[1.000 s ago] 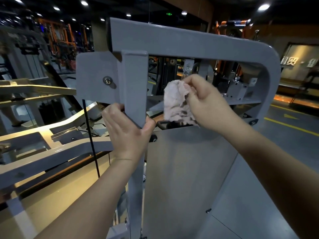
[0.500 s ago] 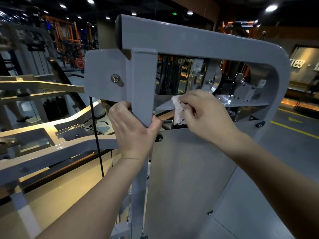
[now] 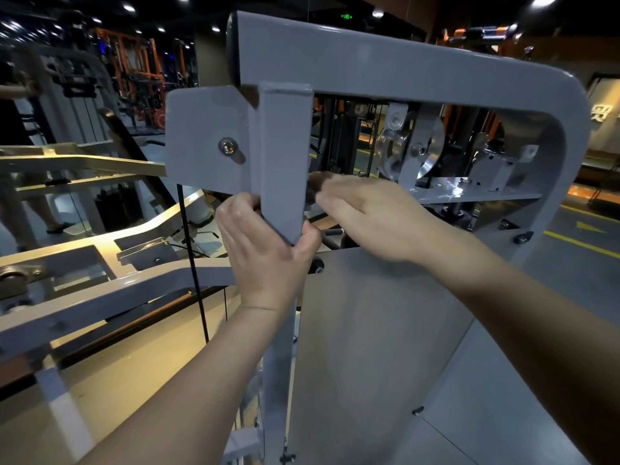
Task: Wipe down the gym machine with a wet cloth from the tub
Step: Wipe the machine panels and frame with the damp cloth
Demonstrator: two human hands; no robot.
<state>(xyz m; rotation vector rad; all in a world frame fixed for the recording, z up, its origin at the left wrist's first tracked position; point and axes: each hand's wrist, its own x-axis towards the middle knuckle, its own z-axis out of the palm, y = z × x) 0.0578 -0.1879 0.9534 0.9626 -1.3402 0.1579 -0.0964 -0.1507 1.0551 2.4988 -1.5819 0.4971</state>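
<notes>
Dim gym lights (image 3: pixel 543 0) glow behind the big grey metal machine frame (image 3: pixel 419 65). Left hand (image 3: pixel 268 256) curls its fingers round the upright post (image 3: pixel 285 146); right hand (image 3: pixel 369 216) reaches behind it, its hold and the wet cloth hidden. Wiping seems midway; next, rub that inner edge.

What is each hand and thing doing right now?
Left hand, gripping the grey post.
Right hand, reaching in beside the post; fingers blurred.
Cloth, mostly hidden at the right hand's fingertips, by the post.
Bolt, seated in the side plate.
</notes>
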